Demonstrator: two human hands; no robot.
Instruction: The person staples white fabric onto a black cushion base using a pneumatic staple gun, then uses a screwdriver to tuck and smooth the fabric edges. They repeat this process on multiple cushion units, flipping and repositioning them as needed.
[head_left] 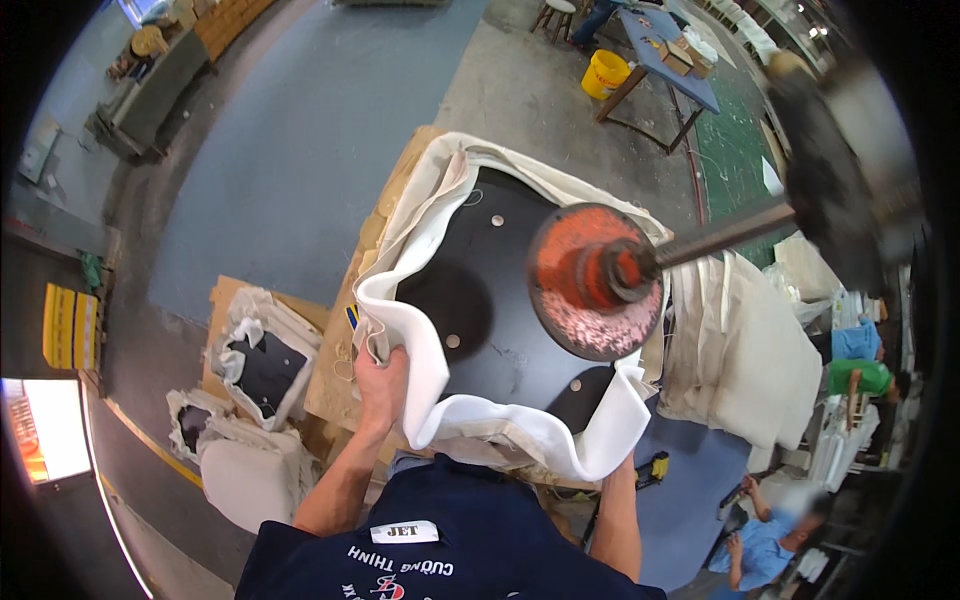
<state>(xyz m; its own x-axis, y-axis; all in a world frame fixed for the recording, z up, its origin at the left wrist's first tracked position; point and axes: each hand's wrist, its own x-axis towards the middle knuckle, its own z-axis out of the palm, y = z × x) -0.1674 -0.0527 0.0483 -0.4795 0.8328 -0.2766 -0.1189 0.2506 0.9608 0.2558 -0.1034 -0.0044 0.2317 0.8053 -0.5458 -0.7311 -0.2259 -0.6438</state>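
An upholstered seat cushion lies in front of me with its black base panel (515,270) facing up. White foam (425,370) and a loose beige fabric cover (440,190) stand up in waves around the panel. My left hand (381,388) grips the fabric and foam edge at the near left corner, thumb on top. At the near right corner my right forearm (615,520) runs up behind the foam, which hides the hand and its fingers. A round orange-red press disc (598,280) on a metal rod (725,232) stands over the panel's right part, covering some of it.
Beige cushions (740,350) stand stacked to the right, beside a blue-grey table (690,500). More cushions with black panels (263,370) sit at the left. A yellow bucket (605,74) and a blue table (665,45) stand farther off. A person in light blue (765,550) is at lower right.
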